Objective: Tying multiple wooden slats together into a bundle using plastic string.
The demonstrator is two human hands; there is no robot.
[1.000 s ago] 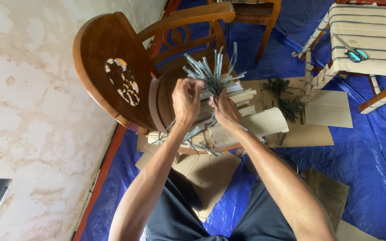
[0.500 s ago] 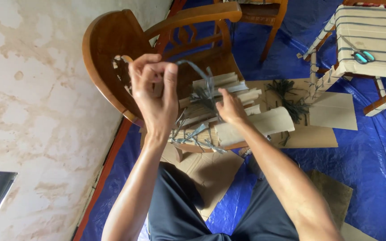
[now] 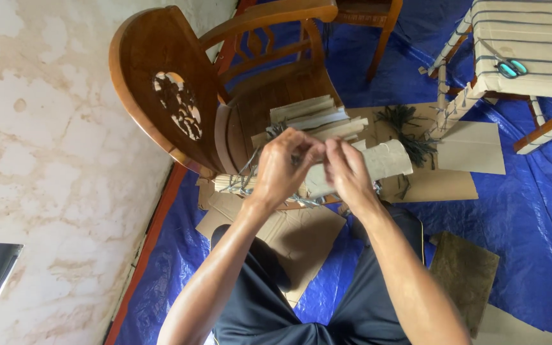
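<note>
Both hands meet just in front of the wooden chair (image 3: 161, 83), over its seat edge. Left hand (image 3: 282, 167) has its fingers pinched together on a thin grey strand (image 3: 298, 156); right hand (image 3: 347, 171) fingers also closed on the same strand, the two hands nearly touching. Strand is tiny, mostly hidden between the fingertips. Under the hands, on the chair seat, lies a pale rolled bundle (image 3: 384, 160) and a stack of light flat strips (image 3: 308, 114); more grey strands (image 3: 244, 182) spill at the seat's front edge, left of the hands. Right of the chair, a dark tangle of ties (image 3: 410, 131) on flat cardboard sheets (image 3: 474, 150). Blue tarp (image 3: 531, 217) covers the floor around the chair. Stained wall (image 3: 39, 160) left of the chair.
</note>
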